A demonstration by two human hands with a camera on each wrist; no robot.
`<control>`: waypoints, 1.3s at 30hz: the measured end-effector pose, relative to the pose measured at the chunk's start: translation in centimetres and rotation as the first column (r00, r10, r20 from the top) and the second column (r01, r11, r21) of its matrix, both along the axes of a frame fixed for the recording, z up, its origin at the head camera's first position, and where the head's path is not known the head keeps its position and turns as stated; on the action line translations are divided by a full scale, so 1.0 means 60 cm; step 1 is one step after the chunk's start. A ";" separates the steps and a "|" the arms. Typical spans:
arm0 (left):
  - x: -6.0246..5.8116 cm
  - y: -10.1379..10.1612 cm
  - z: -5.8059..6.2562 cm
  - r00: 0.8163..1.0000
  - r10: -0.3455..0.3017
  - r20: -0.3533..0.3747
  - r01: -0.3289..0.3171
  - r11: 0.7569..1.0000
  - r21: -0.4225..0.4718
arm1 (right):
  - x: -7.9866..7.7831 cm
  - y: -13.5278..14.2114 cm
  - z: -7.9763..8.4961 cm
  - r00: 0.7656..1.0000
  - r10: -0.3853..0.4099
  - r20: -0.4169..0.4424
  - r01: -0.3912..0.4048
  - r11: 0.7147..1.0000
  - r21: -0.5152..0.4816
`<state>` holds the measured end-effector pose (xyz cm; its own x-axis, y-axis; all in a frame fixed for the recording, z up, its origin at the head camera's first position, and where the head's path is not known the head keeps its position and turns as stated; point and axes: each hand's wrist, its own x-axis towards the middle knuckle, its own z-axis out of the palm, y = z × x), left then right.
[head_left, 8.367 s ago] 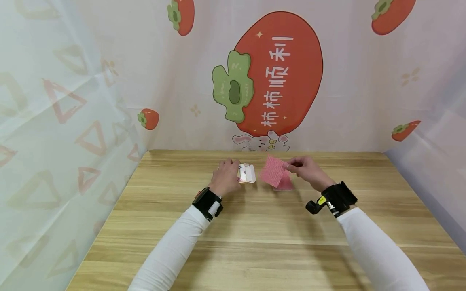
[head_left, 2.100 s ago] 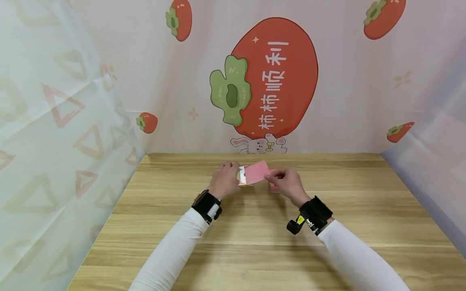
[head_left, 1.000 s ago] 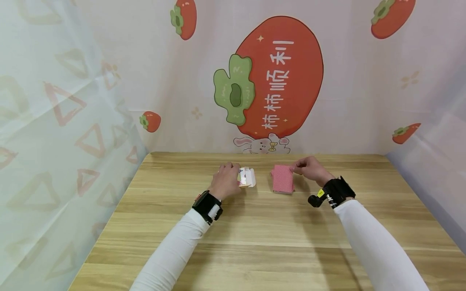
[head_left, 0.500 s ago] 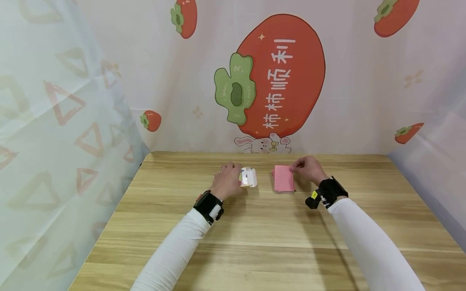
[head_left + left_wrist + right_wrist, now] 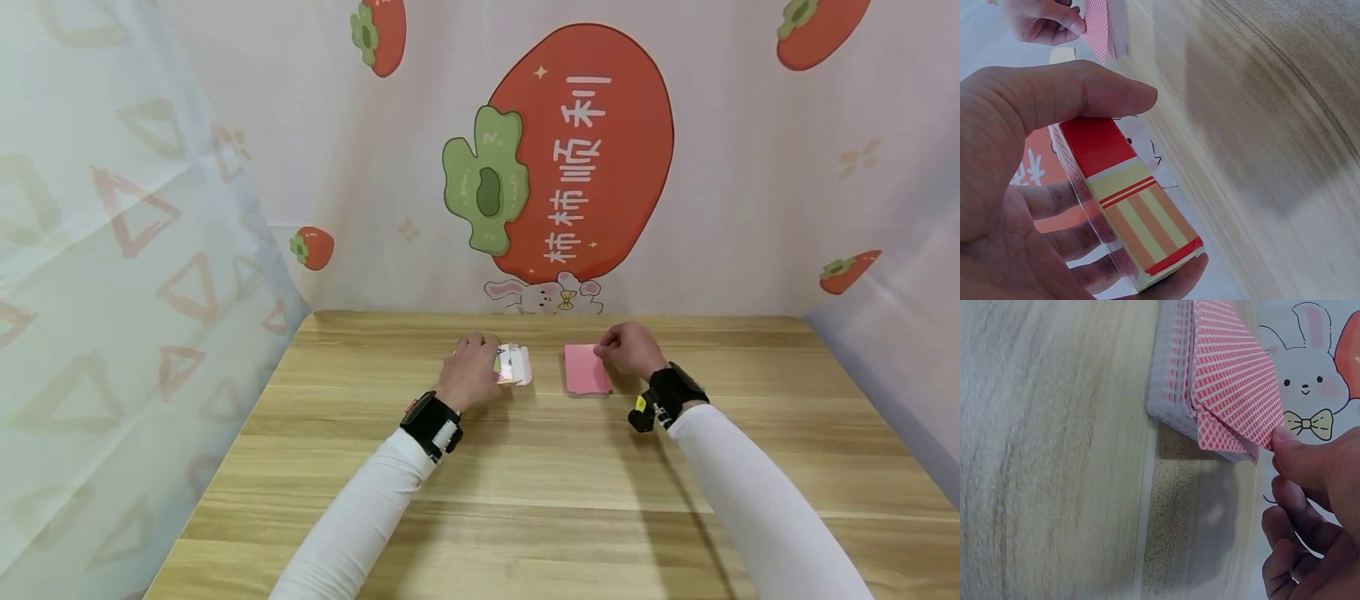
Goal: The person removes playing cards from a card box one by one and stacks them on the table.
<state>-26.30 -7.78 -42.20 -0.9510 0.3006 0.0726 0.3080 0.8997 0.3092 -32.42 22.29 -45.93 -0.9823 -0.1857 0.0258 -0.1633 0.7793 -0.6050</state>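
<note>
In the head view my left hand (image 5: 468, 372) grips a small playing card box (image 5: 513, 365) whose white flap is turned out to the right. The left wrist view shows the thumb on one edge of the box (image 5: 1141, 209) and fingers round the other, its striped side facing the camera. To the right, a deck of playing cards (image 5: 586, 369) lies on the table, red-patterned backs up. My right hand (image 5: 633, 350) pinches a corner of the top card (image 5: 1235, 375) between thumb and forefinger. That corner bends up from the deck (image 5: 1169, 381), where another card sits askew.
A wooden table (image 5: 525, 500) carries everything and ends at a fabric backdrop (image 5: 735, 208) printed with persimmons and a rabbit. A black camera strap (image 5: 678, 387) sits on the right wrist, another strap (image 5: 431, 425) on the left.
Two seconds ago my right hand held a card at the box's opening; it then moved right, back to the deck, and now lifts a top card's corner. My left hand has stayed on the box.
</note>
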 end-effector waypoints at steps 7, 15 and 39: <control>0.000 0.000 0.001 1.000 0.005 0.001 -0.005 1.000 -0.008 | -0.005 -0.001 0.000 1.000 -0.015 0.014 0.014 0.999 0.040; 0.003 0.001 0.004 1.000 0.005 0.014 -0.005 1.000 -0.006 | -0.003 -0.002 -0.004 0.999 -0.027 0.017 0.026 0.998 0.064; 0.006 0.000 0.004 1.000 0.011 0.015 -0.011 1.000 -0.007 | 0.001 -0.004 -0.004 1.000 -0.022 -0.009 0.023 0.991 0.130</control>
<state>-25.93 -7.78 -41.97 -0.9553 0.2905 0.0558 0.2932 0.9052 0.3075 -32.37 22.08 -46.19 -0.9862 -0.1655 0.0098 -0.1484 0.8550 -0.4969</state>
